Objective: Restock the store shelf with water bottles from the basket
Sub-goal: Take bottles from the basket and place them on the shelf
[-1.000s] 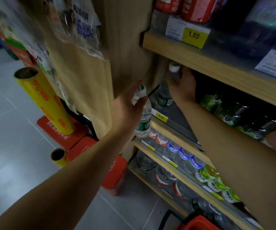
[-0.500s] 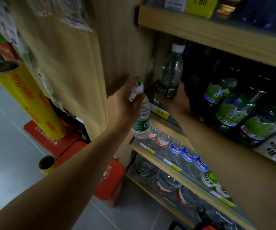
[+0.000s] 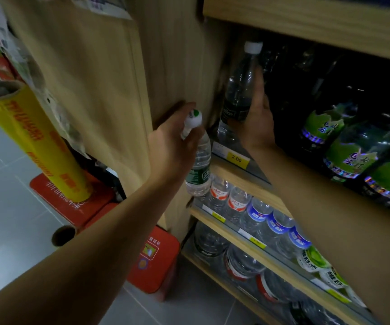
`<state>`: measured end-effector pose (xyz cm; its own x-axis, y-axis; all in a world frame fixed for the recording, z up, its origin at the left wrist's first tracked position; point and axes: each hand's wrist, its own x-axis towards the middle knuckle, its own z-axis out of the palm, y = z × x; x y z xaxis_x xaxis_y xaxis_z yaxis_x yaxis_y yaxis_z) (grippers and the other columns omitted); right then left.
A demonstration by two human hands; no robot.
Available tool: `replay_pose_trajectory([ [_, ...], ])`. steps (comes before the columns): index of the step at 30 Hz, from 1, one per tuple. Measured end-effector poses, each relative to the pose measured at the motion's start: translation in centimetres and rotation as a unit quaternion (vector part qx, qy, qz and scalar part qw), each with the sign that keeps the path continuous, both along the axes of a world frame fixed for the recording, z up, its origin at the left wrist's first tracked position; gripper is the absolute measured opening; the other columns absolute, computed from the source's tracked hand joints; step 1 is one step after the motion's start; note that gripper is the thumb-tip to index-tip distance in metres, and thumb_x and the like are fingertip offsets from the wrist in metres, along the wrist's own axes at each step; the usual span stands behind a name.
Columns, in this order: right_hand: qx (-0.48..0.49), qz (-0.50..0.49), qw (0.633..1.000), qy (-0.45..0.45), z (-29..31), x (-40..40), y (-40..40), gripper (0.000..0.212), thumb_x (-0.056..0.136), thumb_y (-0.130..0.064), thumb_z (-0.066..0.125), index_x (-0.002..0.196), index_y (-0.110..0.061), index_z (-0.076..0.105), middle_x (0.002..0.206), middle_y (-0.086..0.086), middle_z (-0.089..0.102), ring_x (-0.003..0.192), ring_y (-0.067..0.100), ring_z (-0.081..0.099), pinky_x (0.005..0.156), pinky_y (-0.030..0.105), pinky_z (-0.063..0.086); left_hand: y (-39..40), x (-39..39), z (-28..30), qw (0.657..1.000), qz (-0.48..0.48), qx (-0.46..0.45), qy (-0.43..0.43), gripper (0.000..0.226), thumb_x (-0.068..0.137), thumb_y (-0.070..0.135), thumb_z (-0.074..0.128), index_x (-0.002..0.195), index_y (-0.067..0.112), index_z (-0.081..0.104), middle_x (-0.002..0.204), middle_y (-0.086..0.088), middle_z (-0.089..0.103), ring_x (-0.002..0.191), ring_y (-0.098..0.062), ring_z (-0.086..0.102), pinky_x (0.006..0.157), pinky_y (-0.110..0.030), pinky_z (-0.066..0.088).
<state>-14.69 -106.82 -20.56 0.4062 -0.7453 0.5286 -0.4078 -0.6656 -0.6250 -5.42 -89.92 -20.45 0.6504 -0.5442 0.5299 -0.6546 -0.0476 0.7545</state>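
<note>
At far left, a yellow roll (image 3: pixel 32 139) leaned over red boxes (image 3: pixel 72 202) on the floor. Beside the wooden side panel (image 3: pixel 109 90), the left hand (image 3: pixel 173 146) had its fingers wrapped around a green-labelled water bottle (image 3: pixel 198 165), held in front of the shelf edge. On the shelf (image 3: pixel 243 181) above the 2.00 price tag (image 3: pixel 236 159), the right hand (image 3: pixel 257 120) cupped an upright dark-labelled bottle (image 3: pixel 238 95), fingers against its side, beside green-labelled bottles (image 3: pixel 344 146).

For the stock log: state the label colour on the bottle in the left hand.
Green, on the bottle in the left hand; the head view shows it.
</note>
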Motion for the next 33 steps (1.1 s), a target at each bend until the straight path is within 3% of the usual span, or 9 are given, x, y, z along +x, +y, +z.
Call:
replay_pose_trajectory([
  [3, 0.006, -0.015, 1.000, 0.007, -0.2, 1.8, -1.2, 0.110, 0.078, -0.024, 0.078, 0.154, -0.039, -0.001, 0.153, 0.013, 0.033, 0.127, 0.037, 0.051, 0.098, 0.054, 0.048, -0.3, 0.0, 0.1, 1.000, 0.015, 0.017, -0.019, 0.038, 0.090, 0.029, 0.065, 0.127, 0.030, 0.060, 0.120, 0.011, 0.066, 0.108, -0.005, 0.061, 0.088, -0.017, 0.046],
  [11, 0.021, -0.040, 0.999, -0.006, -0.3, 4.0, -3.9, 0.104, 0.083, -0.021, 0.073, 0.155, -0.035, 0.000, 0.154, 0.013, 0.032, 0.126, 0.039, 0.051, 0.100, 0.050, 0.046, -0.9, 0.4, -0.6, 0.998, 0.026, -0.002, -0.055, 0.034, 0.091, 0.030, 0.063, 0.125, 0.026, 0.062, 0.117, 0.007, 0.067, 0.105, -0.006, 0.061, 0.087, -0.018, 0.049],
  [15, 0.010, -0.038, 0.999, -0.007, -0.8, 3.8, -4.5, 0.102, 0.083, -0.025, 0.071, 0.155, -0.034, 0.000, 0.157, 0.011, 0.028, 0.127, 0.039, 0.049, 0.099, 0.050, 0.045, -1.1, 0.6, -0.8, 0.999, 0.007, -0.009, -0.052, 0.032, 0.090, 0.028, 0.064, 0.122, 0.026, 0.063, 0.114, 0.005, 0.068, 0.103, -0.009, 0.063, 0.086, -0.026, 0.054],
  [19, 0.011, -0.034, 0.999, 0.018, -0.4, 3.2, -4.2, 0.104, 0.080, -0.026, 0.073, 0.155, -0.033, 0.002, 0.159, 0.011, 0.023, 0.130, 0.041, 0.046, 0.099, 0.053, 0.046, -0.5, 0.3, -0.2, 0.998, 0.008, -0.005, -0.055, 0.031, 0.088, 0.024, 0.067, 0.120, 0.025, 0.064, 0.112, 0.006, 0.067, 0.102, -0.007, 0.062, 0.082, -0.009, 0.045],
  [22, 0.010, -0.033, 0.999, -0.017, 0.2, 1.9, -3.1, 0.099, 0.077, -0.026, 0.077, 0.155, -0.027, 0.016, 0.157, 0.012, 0.024, 0.135, 0.036, 0.040, 0.106, 0.045, 0.043, -0.3, 0.3, 0.8, 0.999, 0.008, -0.002, -0.047, 0.032, 0.087, 0.023, 0.067, 0.119, 0.024, 0.064, 0.113, 0.007, 0.068, 0.102, -0.005, 0.062, 0.081, -0.004, 0.042],
  [25, 0.015, 0.012, 0.998, -0.063, 0.5, -0.2, 0.5, 0.082, 0.079, -0.022, 0.073, 0.151, -0.023, 0.032, 0.151, 0.008, 0.037, 0.133, 0.025, 0.045, 0.109, 0.032, 0.039, -0.5, 0.6, 2.1, 0.999, -0.003, -0.007, -0.049, 0.031, 0.086, 0.023, 0.067, 0.117, 0.023, 0.065, 0.108, 0.007, 0.069, 0.098, -0.008, 0.065, 0.079, -0.011, 0.048],
  [27, 0.050, 0.070, 0.995, -0.057, -0.1, -1.7, 3.6, 0.078, 0.079, -0.026, 0.070, 0.148, -0.031, 0.035, 0.148, 0.004, 0.043, 0.130, 0.020, 0.050, 0.107, 0.037, 0.043, -0.6, 0.8, 2.9, 0.999, -0.010, -0.008, -0.031, 0.032, 0.084, 0.024, 0.067, 0.116, 0.025, 0.066, 0.105, 0.008, 0.070, 0.095, -0.009, 0.066, 0.077, -0.012, 0.048],
  [30, 0.131, 0.187, 0.973, -0.037, -1.4, -3.5, 7.9, 0.083, 0.079, -0.034, 0.073, 0.150, -0.035, 0.030, 0.146, 0.000, 0.046, 0.127, 0.013, 0.052, 0.101, 0.038, 0.050, -0.8, 1.3, 3.6, 1.000, -0.027, -0.012, 0.010, 0.035, 0.081, 0.034, 0.062, 0.115, 0.031, 0.064, 0.104, 0.005, 0.071, 0.095, -0.014, 0.068, 0.083, -0.031, 0.055],
  [33, 0.105, 0.224, 0.969, 0.010, -1.9, -4.2, 10.3, 0.093, 0.080, -0.025, 0.075, 0.154, -0.028, 0.020, 0.148, 0.001, 0.043, 0.130, 0.013, 0.048, 0.100, 0.031, 0.049, -0.6, 0.8, 4.7, 0.998, -0.044, -0.023, 0.037, 0.037, 0.078, 0.037, 0.062, 0.115, 0.030, 0.064, 0.105, 0.001, 0.072, 0.096, -0.016, 0.069, 0.084, -0.043, 0.057],
])
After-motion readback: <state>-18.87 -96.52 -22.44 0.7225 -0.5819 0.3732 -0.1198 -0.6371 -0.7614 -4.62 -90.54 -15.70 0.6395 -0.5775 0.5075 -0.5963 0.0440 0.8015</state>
